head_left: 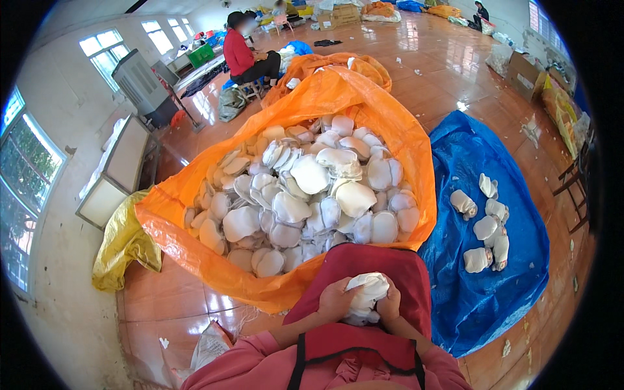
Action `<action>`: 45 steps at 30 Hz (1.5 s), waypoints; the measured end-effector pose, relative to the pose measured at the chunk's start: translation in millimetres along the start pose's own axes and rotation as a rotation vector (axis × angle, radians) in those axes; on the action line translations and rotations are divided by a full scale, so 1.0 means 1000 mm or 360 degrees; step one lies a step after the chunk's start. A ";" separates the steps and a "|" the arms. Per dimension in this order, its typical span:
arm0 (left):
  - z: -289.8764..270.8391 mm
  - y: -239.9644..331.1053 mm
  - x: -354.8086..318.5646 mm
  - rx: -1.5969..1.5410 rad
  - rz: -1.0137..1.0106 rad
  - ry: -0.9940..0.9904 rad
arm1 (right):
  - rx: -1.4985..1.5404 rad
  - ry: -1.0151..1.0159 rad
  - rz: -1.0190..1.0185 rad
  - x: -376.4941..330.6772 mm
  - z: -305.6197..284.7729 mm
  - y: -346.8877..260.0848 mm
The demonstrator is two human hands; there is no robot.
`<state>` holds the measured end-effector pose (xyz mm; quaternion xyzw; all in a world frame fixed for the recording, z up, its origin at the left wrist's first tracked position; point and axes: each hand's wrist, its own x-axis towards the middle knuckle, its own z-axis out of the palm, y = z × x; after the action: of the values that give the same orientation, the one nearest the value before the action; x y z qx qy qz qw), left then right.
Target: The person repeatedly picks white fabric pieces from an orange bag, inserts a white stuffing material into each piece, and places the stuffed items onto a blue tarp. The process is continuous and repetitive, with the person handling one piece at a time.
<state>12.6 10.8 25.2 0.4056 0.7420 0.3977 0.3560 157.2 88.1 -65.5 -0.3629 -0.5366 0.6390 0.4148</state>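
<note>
Left hand (pixel 335 300) and right hand (pixel 390 304) both clenched round stack of white moulded fabric cups (pixel 365 294), braced on red apron lap (pixel 364 260) at 6 o'clock, likely for squaring. Orange plastic sack (pixel 195 214) of loose cups at 12; blue plastic sheet (pixel 481 305) with bundles at 3.

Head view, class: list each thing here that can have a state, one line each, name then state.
left hand, closed on the white pad bundle
right hand, closed on the white pad bundle
white pad bundle, held over the lap in both hands
orange bag, open, full of loose white pads
blue bag, spread open, a few rolled bundles lying on it
yellow bag, crumpled on the floor
</note>
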 end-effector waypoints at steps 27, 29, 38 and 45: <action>-0.049 0.000 0.026 -0.1244 -0.0335 0.0116 | -0.0500 -0.0364 -0.0883 0.014 0.013 -0.038; -0.039 0.002 0.025 -0.1444 -0.0498 -0.0026 | -0.0569 -0.0473 -0.0959 0.019 0.005 -0.038; -0.021 0.035 0.011 -0.1101 -0.0646 0.0020 | 0.0400 -0.0290 0.0316 0.002 -0.003 -0.048; -0.024 0.023 0.013 -0.0839 -0.0252 -0.0297 | 0.0385 -0.0604 0.0490 0.000 0.006 -0.039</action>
<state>-5.7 23.2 53.1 0.2748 0.6063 0.5088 0.5459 157.5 88.7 -26.4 -0.2618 -0.4630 0.8106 0.2451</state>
